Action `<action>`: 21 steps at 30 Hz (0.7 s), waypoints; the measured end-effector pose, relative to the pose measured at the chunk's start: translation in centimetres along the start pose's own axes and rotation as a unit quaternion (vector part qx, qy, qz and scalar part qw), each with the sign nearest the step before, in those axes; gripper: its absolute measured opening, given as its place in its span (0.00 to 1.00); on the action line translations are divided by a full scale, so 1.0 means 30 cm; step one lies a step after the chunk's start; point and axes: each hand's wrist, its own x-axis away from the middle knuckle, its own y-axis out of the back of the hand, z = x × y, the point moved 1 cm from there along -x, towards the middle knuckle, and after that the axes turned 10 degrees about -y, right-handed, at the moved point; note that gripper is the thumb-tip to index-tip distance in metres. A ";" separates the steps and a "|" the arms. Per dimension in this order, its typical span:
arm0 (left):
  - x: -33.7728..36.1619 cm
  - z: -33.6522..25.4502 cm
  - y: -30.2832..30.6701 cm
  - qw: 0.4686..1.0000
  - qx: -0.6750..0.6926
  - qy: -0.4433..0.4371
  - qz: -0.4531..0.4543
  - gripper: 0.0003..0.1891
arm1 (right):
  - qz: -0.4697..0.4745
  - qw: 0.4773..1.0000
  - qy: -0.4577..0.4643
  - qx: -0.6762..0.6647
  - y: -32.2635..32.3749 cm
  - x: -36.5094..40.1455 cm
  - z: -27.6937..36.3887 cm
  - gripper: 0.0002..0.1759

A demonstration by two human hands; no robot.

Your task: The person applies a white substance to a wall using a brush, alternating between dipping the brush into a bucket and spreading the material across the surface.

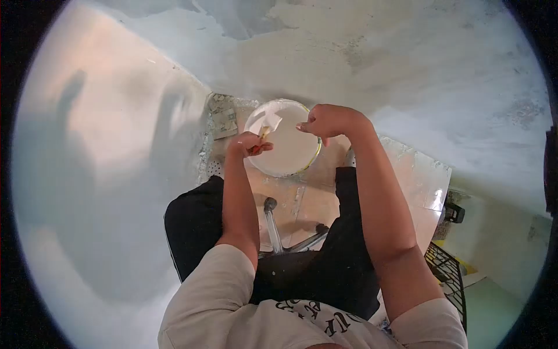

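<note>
A round white bucket (318,152) filled with a pale, creamy material stands on the floor between my feet. Above its left side, my left hand (253,144) grips a small scraper (271,123) by its handle, and the white-coated blade points up and right over the bucket. On the right, my right hand (326,122) is over the bucket's rim with its fingers curled and bent inward. Some white material shows at its fingertips. Whatever those fingers hold, if anything, is hidden.
Pale coated walls rise on the left (104,157) and ahead (372,64). A stool's metal legs (273,230) stand below me. A patterned tile piece (224,116) lies in the corner. A black metal railing (449,273) is at the lower right.
</note>
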 end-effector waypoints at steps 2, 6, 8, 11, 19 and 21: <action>0.034 -0.010 0.014 1.000 0.008 0.002 0.029 0.11 | -0.001 1.000 -0.007 0.004 -0.001 -0.005 0.010 0.27; 0.103 -0.027 0.052 0.997 -0.004 -0.056 0.048 0.11 | 0.008 1.000 0.013 0.021 -0.016 -0.036 0.030 0.28; 0.144 -0.055 0.089 0.997 0.010 -0.068 0.047 0.11 | 0.010 0.999 0.017 0.037 -0.022 -0.057 0.039 0.29; 0.147 -0.092 0.147 0.989 0.044 -0.136 0.028 0.12 | 0.008 0.998 0.034 0.056 -0.033 -0.075 0.065 0.30; 0.041 -0.279 0.371 0.960 0.108 -0.240 -0.095 0.05 | 0.018 0.997 0.044 0.063 -0.042 -0.109 0.171 0.30; 0.019 -0.291 0.471 0.973 -0.056 -0.215 -0.065 0.06 | 0.023 0.996 0.050 0.069 -0.049 -0.134 0.194 0.30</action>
